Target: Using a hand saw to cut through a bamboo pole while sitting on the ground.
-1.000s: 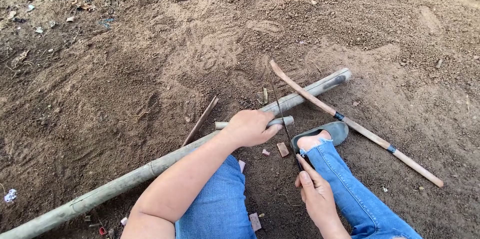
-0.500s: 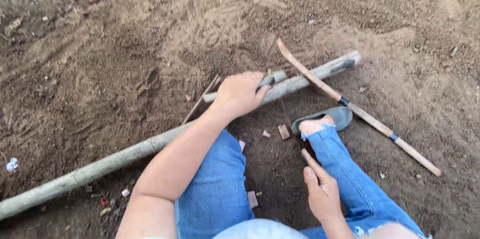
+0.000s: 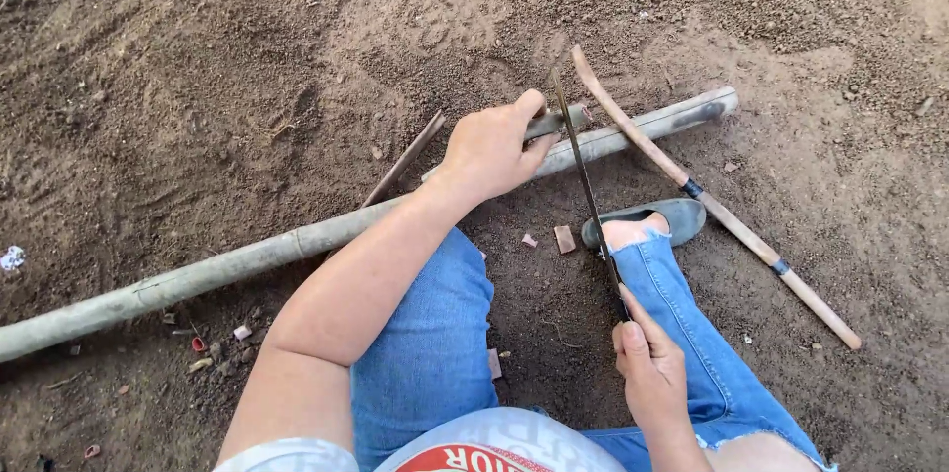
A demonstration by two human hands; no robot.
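1. Head view: long bamboo pole [image 3: 297, 250] lay diagonally across the dirt ground [image 3: 217, 86].
2. Curved stick [image 3: 712, 205] crossed over the pole's right end, beside a grey slipper [image 3: 672, 215].
3. Left hand [image 3: 491, 151] was closed over the pole, pinning it down.
4. Right hand [image 3: 647, 368] gripped the handle of a thin saw blade [image 3: 585, 185], its far end resting on the pole just right of the left hand.

Soft, even daylight — faint shadows, no glare, sharp throughout.
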